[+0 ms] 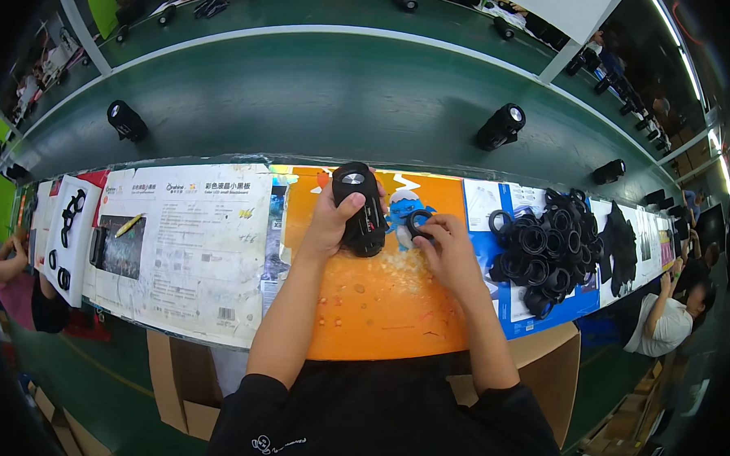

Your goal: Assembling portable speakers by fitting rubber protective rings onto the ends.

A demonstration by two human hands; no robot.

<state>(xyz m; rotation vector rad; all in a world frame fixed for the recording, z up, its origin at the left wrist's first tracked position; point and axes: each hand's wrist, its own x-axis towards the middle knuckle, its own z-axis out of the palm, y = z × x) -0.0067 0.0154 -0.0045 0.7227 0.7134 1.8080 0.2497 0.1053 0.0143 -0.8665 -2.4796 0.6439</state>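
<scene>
My left hand (330,220) is wrapped round a black cylindrical speaker (363,224). The speaker stands almost lengthwise away from me, a silvery round disc showing at its far end, above the orange board (378,310). A little to the right, my right hand (446,241) pinches a black ring (418,223) between thumb and fingers, apart from the speaker. A heap of similar black rings (553,244) lies on a blue and white printed sheet (502,303) at the right. Beside that heap is a pile of flat black pieces (619,249), whose kind I cannot make out.
Beyond the bench runs a green conveyor belt (306,95) with spaced black speakers (501,126). A yellow pen (129,225) rests on the white printed board (183,293) at left, near a white foam tray (65,284) holding black parts. Open cartons (167,374) stand below; co-workers sit on both sides.
</scene>
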